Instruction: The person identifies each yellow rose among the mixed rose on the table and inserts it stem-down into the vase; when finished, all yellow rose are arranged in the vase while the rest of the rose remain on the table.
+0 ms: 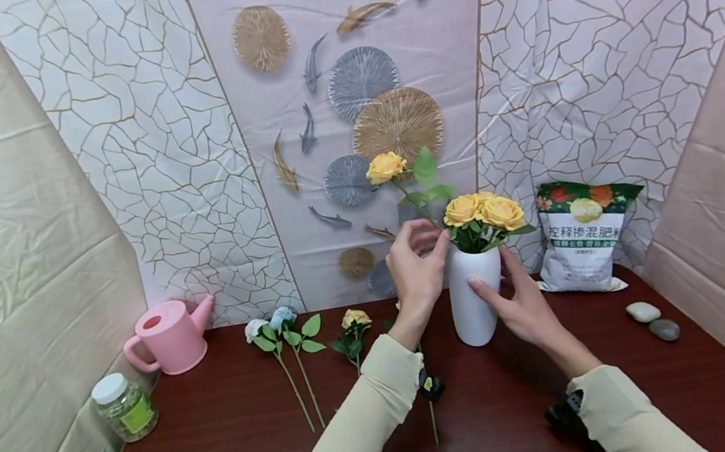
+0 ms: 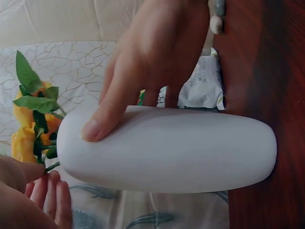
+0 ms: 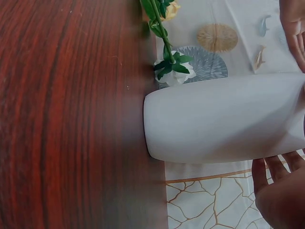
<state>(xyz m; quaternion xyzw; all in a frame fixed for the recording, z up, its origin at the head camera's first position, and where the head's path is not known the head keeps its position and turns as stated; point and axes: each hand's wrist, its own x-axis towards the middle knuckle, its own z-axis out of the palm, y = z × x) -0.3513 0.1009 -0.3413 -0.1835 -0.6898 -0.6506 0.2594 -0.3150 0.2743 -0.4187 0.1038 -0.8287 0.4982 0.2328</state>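
A white vase (image 1: pixel 475 299) stands upright on the dark red table, with several yellow roses (image 1: pixel 486 213) bunched in its mouth. My left hand (image 1: pixel 415 265) is at the left of the rim, pinching the green stem (image 2: pixel 52 167) of a rose between thumb and fingers. That yellow rose (image 1: pixel 385 167) leans up and left, above the others. On the other side my right hand (image 1: pixel 523 303) grips the upper part of the vase, thumb in front and fingers round the side and back. Whether the pinched stem's lower end is inside the vase is hidden.
Left of my arm lie a white flower (image 1: pixel 254 330), a blue flower (image 1: pixel 282 317) and a yellow rose (image 1: pixel 355 318). Further left are a pink watering can (image 1: pixel 173 341) and a lidded jar (image 1: pixel 127 409). A fertilizer bag (image 1: pixel 584 241) and two stones (image 1: pixel 643 312) sit right.
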